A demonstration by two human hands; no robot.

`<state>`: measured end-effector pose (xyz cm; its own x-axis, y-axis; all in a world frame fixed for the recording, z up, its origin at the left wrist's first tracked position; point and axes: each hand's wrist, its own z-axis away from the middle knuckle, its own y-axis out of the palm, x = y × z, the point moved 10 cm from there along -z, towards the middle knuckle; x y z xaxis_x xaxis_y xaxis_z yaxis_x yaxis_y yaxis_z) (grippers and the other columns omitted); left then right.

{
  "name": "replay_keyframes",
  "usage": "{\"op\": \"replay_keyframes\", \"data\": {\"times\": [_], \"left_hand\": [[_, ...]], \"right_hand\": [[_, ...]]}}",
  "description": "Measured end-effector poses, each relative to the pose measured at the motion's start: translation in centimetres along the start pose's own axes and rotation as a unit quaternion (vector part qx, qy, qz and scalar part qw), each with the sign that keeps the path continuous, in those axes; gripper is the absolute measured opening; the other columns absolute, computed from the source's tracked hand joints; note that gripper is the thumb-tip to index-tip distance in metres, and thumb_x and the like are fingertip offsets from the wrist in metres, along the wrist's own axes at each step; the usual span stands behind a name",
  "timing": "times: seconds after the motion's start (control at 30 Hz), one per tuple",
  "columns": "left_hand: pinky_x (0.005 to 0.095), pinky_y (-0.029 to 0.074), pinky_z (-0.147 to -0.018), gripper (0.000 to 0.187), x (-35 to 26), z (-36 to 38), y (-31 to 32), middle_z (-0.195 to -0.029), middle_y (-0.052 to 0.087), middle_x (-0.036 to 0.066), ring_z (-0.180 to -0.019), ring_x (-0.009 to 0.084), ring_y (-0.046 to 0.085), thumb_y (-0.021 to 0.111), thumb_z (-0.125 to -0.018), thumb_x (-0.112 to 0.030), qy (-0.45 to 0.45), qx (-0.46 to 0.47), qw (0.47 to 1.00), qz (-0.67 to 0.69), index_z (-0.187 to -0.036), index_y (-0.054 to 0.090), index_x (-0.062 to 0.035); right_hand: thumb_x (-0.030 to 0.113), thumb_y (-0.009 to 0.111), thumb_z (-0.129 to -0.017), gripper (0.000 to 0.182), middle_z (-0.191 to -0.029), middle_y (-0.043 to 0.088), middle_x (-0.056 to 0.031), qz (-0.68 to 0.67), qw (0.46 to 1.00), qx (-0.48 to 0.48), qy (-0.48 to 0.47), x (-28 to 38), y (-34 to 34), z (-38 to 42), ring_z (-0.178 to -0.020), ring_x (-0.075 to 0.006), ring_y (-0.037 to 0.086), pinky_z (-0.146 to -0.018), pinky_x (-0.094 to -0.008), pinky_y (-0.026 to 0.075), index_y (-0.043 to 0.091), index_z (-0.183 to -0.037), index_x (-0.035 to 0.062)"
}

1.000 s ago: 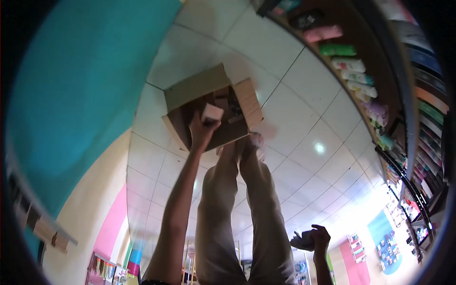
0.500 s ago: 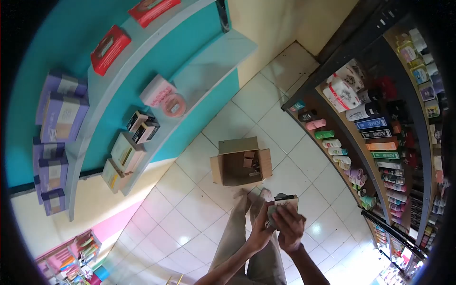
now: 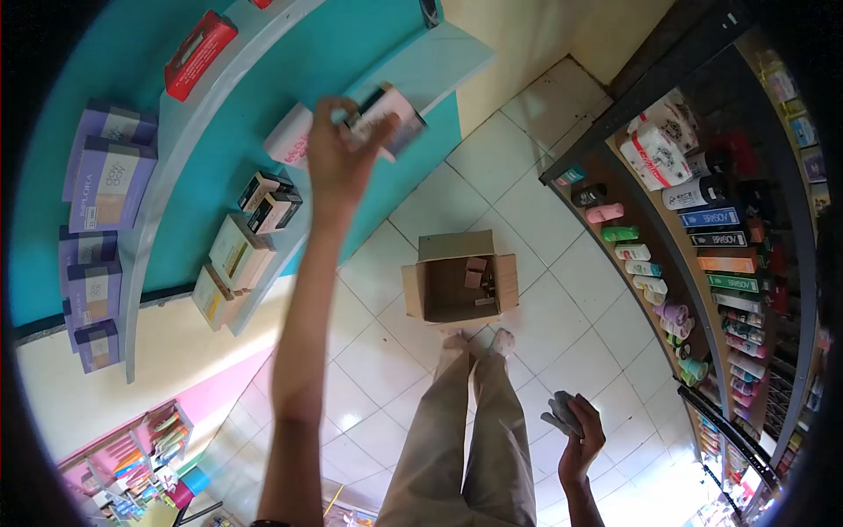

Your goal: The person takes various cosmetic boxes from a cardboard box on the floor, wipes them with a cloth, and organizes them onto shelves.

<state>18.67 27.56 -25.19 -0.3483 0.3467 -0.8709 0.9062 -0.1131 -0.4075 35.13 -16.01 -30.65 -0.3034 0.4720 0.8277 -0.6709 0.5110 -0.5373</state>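
My left hand [image 3: 338, 167] reaches up over the lower wall shelf, with thumb and fingers closed on a small cosmetics box [image 3: 392, 123]. The box is pale pink with black edges and is blurred by motion. Just behind my fingers stands a pink and white box [image 3: 288, 139], partly covered by the hand. Two small black and beige boxes [image 3: 274, 211] sit lower along the same shelf [image 3: 421, 75]. On the right, over the floor, my right hand [image 3: 586, 435] is closed around a bunched grey cloth [image 3: 564, 415].
On the tiled floor an open cardboard box [image 3: 417, 294] holds several small boxes, just ahead of my feet. Purple boxes [image 3: 114, 189] and a red box [image 3: 200, 54] stand on the upper left shelf. Shelves of bottles [image 3: 650, 268] line the right side.
My left hand has moved from in front of my legs up to the wall shelf with the cosmetics box. The right hand has let go of the box and moved slightly right and down with the cloth.
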Motion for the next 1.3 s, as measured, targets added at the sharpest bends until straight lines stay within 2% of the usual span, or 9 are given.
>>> {"op": "replay_keyframes", "data": {"times": [0.03,0.13,0.2,0.3,0.63,0.93,1.1,1.23,1.3], "left_hand": [[0.0214,0.042,-0.055,0.036,0.4,-2.1,-0.4,-0.069,0.057,0.007,-0.062,0.0115,0.054,0.069,-0.065,-0.015,0.027,0.007,0.999,-0.027,-0.09,0.046,-0.0025],[0.0233,0.045,-0.055,0.038,0.9,-6.1,-0.5,-0.078,0.059,0.007,-0.066,0.0138,0.056,0.069,-0.065,-0.016,-0.037,0.064,0.994,-0.077,-0.094,0.047,-0.0038],[0.0294,0.045,-0.061,0.035,0.7,-8.4,0.0,-0.08,0.061,0.012,-0.07,0.0201,0.059,0.069,-0.06,-0.017,0.037,0.102,0.952,-0.287,-0.089,0.054,-0.004],[0.0319,0.046,-0.065,0.035,2.3,-10.0,0.2,-0.081,0.061,0.01,-0.073,0.0232,0.059,0.069,-0.058,-0.018,0.019,0.161,0.916,-0.367,-0.088,0.057,-0.0043],[0.0299,0.046,-0.067,0.041,6.4,-11.5,1.1,-0.082,0.061,0.012,-0.075,0.0206,0.059,0.071,-0.054,-0.014,-0.018,0.253,0.906,-0.34,-0.09,0.056,-0.0024],[0.0291,0.046,-0.064,0.045,6.4,-11.3,2.4,-0.081,0.06,0.012,-0.071,0.0197,0.058,0.072,-0.052,-0.016,-0.008,0.296,0.919,-0.262,-0.092,0.056,-0.0025],[0.0291,0.046,-0.064,0.045,3.5,-10.4,1.6,-0.079,0.059,0.012,-0.07,0.0212,0.058,0.071,-0.054,-0.016,-0.003,0.265,0.928,-0.262,-0.093,0.055,-0.0016],[0.0305,0.044,-0.072,0.037,-8.1,-3.8,-1.7,-0.089,0.059,0.013,-0.083,0.022,0.057,0.066,-0.061,-0.01,0.2,0.052,0.926,-0.314,-0.095,0.054,-0.0014],[0.0312,0.044,-0.075,0.032,-11.6,3.5,-1.4,-0.093,0.059,0.012,-0.087,0.0214,0.057,0.063,-0.065,-0.006,0.198,-0.02,0.947,-0.252,-0.096,0.055,-0.0024]], "right_hand": [[-0.008,0.042,-0.068,0.031,-0.095,0.056,-0.0151,0.009,1.0,0.004,0.007,-0.5,-0.2,0.2,-0.093,-0.0284,0.053,-0.079,-0.0354,0.042,0.06,-0.091,0.0008],[-0.009,0.041,-0.066,0.033,-0.095,0.056,-0.016,-0.004,1.0,0.007,0.028,-1.9,-0.8,1.1,-0.092,-0.0287,0.053,-0.079,-0.0354,0.043,0.059,-0.092,0.0008],[-0.01,0.04,-0.065,0.035,-0.095,0.056,-0.0167,-0.002,0.999,0.016,0.042,-2.4,-0.9,1.5,-0.091,-0.0288,0.054,-0.079,-0.0352,0.043,0.059,-0.092,0.0008],[-0.01,0.04,-0.065,0.035,-0.096,0.056,-0.0167,0.004,0.999,0.021,0.041,-3.1,-1.0,2.0,-0.092,-0.0285,0.053,-0.079,-0.0353,0.043,0.059,-0.093,0.001],[-0.008,0.041,-0.067,0.031,-0.092,0.056,-0.014,0.016,0.998,0.024,0.06,-3.9,-1.0,2.6,-0.088,-0.0243,0.054,-0.078,-0.0321,0.042,0.056,-0.093,0.0002],[-0.008,0.042,-0.067,0.032,-0.094,0.057,-0.0163,0.009,0.997,0.025,0.07,-3.5,-0.9,2.6,-0.091,-0.0286,0.054,-0.079,-0.0355,0.043,0.059,-0.093,0.0017],[-0.008,0.041,-0.067,0.032,-0.094,0.057,-0.0164,0.01,0.996,0.025,0.084,-4.1,-0.9,2.9,-0.09,-0.0281,0.054,-0.078,-0.0349,0.043,0.059,-0.092,0.001],[-0.008,0.043,-0.068,0.03,-0.094,0.057,-0.0158,0.013,0.995,0.035,0.092,-4.5,-0.8,3.2,-0.089,-0.0271,0.055,-0.078,-0.0337,0.043,0.058,-0.093,-0.0001],[-0.008,0.045,-0.068,0.03,-0.094,0.057,-0.0154,0.018,0.994,0.033,0.104,-4.6,-0.8,3.4,-0.089,-0.0266,0.055,-0.078,-0.0334,0.043,0.057,-0.094,-0.0003]]}}
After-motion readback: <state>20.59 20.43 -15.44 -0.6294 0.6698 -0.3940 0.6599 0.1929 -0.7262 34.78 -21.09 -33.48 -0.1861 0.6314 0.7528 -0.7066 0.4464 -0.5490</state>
